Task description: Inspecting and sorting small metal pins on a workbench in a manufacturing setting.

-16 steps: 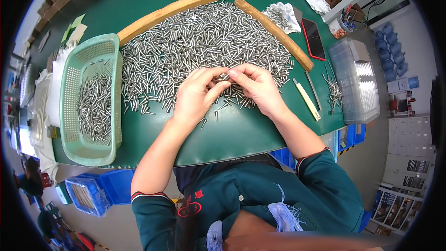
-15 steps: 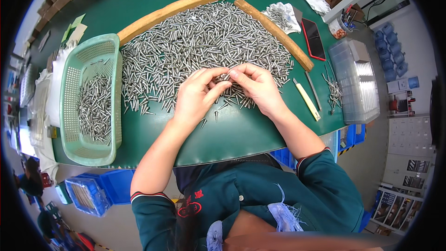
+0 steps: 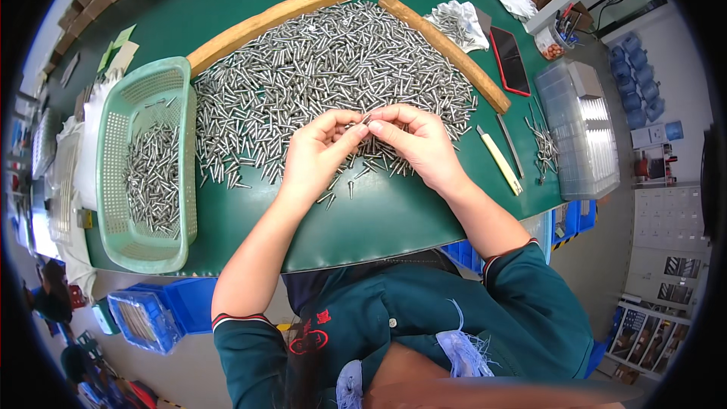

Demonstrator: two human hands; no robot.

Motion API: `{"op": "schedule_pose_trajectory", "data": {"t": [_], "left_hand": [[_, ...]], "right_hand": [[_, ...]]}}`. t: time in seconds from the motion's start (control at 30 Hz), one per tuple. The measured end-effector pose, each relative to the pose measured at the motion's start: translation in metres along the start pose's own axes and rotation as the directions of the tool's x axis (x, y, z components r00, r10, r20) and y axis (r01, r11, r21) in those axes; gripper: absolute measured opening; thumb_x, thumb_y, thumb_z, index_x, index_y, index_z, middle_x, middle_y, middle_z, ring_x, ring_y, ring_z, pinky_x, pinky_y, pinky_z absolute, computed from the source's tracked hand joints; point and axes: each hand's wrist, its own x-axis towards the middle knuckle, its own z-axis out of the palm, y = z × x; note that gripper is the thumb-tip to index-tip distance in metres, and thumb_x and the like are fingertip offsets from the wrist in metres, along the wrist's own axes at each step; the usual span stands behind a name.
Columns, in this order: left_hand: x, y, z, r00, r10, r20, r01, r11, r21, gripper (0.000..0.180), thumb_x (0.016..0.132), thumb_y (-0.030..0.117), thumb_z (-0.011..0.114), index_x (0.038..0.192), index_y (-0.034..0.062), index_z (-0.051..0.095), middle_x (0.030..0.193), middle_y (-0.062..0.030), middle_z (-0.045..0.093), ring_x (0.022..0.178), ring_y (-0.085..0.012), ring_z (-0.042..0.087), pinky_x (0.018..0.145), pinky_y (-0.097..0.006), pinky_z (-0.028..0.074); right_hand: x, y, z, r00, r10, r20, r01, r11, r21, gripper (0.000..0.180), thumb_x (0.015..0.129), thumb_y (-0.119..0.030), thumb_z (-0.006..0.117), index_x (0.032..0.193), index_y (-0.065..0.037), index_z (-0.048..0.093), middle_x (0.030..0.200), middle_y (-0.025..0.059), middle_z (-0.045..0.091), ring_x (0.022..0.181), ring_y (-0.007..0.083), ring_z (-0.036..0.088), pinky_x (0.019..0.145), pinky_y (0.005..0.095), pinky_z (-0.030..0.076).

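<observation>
A wide heap of small silvery metal pins [image 3: 318, 60], each with a slim tapered end, covers the middle of the green table. Over the heap's near edge, my left hand [image 3: 319, 150] and my right hand [image 3: 421, 148] meet with thumbs and fingertips pinched together. Between them shows one metal pin [image 3: 366, 118], its lower part hidden by the fingers. More pins may lie in the curled left fingers, but I cannot make them out. A few loose pins [image 3: 351, 188] lie on the table just below my hands.
At left stands a green perforated basket [image 3: 189, 197] partly filled with pins. Two wooden bars, a curved one [image 3: 280, 17] and another [image 3: 454, 57], border the heap. To the right lie a cutter knife [image 3: 500, 159], a red-edged phone [image 3: 510, 60] and a clear plastic box [image 3: 579, 129].
The fingertips of both hands have drawn closer together and shifted slightly left, with the left fingers more curled. Another loose pin shows beside those below my left hand.
</observation>
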Motion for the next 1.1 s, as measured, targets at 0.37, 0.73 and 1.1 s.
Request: {"op": "schedule_pose_trajectory", "data": {"t": [0.37, 0.73, 1.1], "left_hand": [[-0.001, 0.004, 0.0, 0.993, -0.069, 0.093, 0.079, 0.991, -0.111, 0.019, 0.084, 0.015, 0.058, 0.098, 0.0022, 0.059, 0.081, -0.0023, 0.063, 0.07, -0.0045, 0.055, 0.057, -0.016, 0.041], [-0.003, 0.0, 0.002, 0.996, 0.069, 0.054, -0.074, 0.993, 0.091, 0.02, 0.084, 0.014, 0.058, 0.1, 0.0031, 0.059, 0.083, -0.0021, 0.063, 0.069, -0.0046, 0.055, 0.058, -0.017, 0.042], [0.002, 0.007, -0.007, 0.991, -0.085, 0.1, 0.109, 0.956, -0.272, 0.023, 0.09, 0.017, 0.048, 0.105, 0.0021, 0.056, 0.088, -0.0059, 0.062, 0.072, -0.0077, 0.055, 0.06, -0.019, 0.045]], "right_hand": [[0.0, 0.002, 0.0, 0.998, -0.061, -0.014, 0.061, 0.998, 0.026, 0.016, 0.085, -0.009, 0.057, 0.095, 0.002, 0.06, 0.086, 0.0055, 0.062, 0.079, 0.0089, 0.058, 0.071, 0.0207, 0.046], [0.001, -0.005, -0.003, 0.999, -0.018, -0.028, 0.016, 0.999, -0.048, 0.017, 0.085, -0.014, 0.058, 0.092, 0.001, 0.06, 0.076, 0.0012, 0.06, 0.067, 0.0046, 0.053, 0.058, 0.0171, 0.043], [0.007, -0.01, -0.011, 0.911, 0.364, 0.194, -0.386, 0.586, 0.712, 0.014, 0.088, -0.019, 0.05, 0.091, -0.005, 0.054, 0.08, 0.0002, 0.052, 0.057, 0.0015, 0.043, 0.04, 0.0135, 0.03]]}}
